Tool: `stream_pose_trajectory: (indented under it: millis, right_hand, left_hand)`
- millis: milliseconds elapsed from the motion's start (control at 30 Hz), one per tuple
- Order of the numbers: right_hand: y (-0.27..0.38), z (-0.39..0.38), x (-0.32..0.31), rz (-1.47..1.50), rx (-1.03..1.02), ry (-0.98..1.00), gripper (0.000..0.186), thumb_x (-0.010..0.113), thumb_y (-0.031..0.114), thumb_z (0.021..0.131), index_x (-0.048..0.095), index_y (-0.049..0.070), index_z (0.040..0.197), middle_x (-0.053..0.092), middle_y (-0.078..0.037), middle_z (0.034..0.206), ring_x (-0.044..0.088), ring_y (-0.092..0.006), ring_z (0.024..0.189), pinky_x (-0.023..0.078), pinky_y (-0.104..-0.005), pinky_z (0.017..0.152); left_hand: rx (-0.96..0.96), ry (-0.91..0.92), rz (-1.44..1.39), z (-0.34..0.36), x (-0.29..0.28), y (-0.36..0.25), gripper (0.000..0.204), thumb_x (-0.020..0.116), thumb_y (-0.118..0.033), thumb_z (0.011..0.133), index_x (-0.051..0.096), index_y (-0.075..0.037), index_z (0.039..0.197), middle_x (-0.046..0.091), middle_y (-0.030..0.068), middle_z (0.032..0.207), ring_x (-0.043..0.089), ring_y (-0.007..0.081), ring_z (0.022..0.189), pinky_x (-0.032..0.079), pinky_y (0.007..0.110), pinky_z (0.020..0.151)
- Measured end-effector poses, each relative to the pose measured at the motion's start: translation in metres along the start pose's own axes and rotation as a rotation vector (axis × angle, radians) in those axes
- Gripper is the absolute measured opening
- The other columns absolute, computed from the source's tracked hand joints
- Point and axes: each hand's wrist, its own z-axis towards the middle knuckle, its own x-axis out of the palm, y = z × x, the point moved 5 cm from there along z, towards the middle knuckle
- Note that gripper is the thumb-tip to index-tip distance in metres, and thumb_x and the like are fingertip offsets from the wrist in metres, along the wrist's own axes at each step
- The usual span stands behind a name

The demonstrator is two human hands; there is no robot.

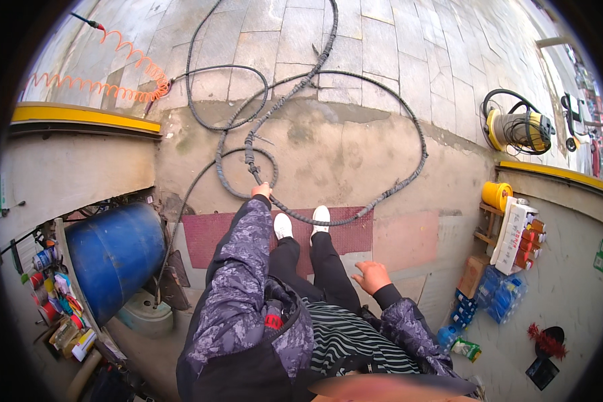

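Two hands are seen above the concrete ground (328, 161). The left hand (262, 190) is stretched forward and closed around the thick wrapped hose (295, 90), apparently so its loops can be handled; the hose is spread in wide coils from the red mat's (214, 231) far edge toward the paved stones. The right hand (370, 275) is held loose and empty beside the hip. A blue barrel (114, 254) lies left.
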Motion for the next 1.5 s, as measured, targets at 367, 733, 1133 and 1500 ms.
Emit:
stream_pose_trajectory:
  millis: [367,733,1133,1500]
  right_hand:
    - [-0.017,0.005,0.007,-0.147,-0.197,0.189,0.042,0.078,0.038,0.090,0.072,0.009,0.120,0.074,-0.016,0.106,0.071,-0.0378,0.100,0.054,-0.0500,0.086]
    - [-0.013,0.033,-0.011,-0.311,-0.318,0.166,0.034,0.077,0.037,0.088,0.072,0.009,0.106,0.075,-0.016,0.103,0.071,-0.0384,0.103,0.056,-0.0506,0.087]
    - [0.198,0.048,0.045,-0.445,-0.713,0.296,0.040,0.076,0.041,0.089,0.075,0.009,0.115,0.075,-0.018,0.106,0.071,-0.0400,0.100,0.057,-0.0499,0.087]
    - [0.484,-0.014,0.092,-0.035,-1.270,0.131,0.057,0.077,0.038,0.092,0.063,0.008,0.138,0.063,-0.017,0.137,0.061,-0.0397,0.125,0.050,-0.0498,0.104]
  left_hand:
    - [-0.002,0.193,-0.195,-0.039,-0.013,0.004,0.052,0.069,-0.041,0.097,0.055,-0.014,0.139,0.053,0.0107,0.146,0.054,0.0262,0.125,0.041,0.051,0.105]
    - [0.117,0.160,-0.492,-0.147,-0.160,0.026,0.050,0.061,-0.031,0.107,0.050,-0.011,0.151,0.059,0.0081,0.153,0.054,0.0275,0.144,0.036,0.049,0.119]
    - [0.120,0.182,-0.978,-0.212,-0.253,0.200,0.021,0.065,-0.021,0.104,0.064,-0.003,0.115,0.071,0.0127,0.106,0.070,0.0253,0.094,0.060,0.040,0.081]
    - [0.151,0.659,-1.146,-0.370,-0.356,0.086,0.051,0.041,-0.051,0.114,0.057,-0.010,0.139,0.070,0.0102,0.124,0.067,0.0246,0.114,0.055,0.040,0.093]
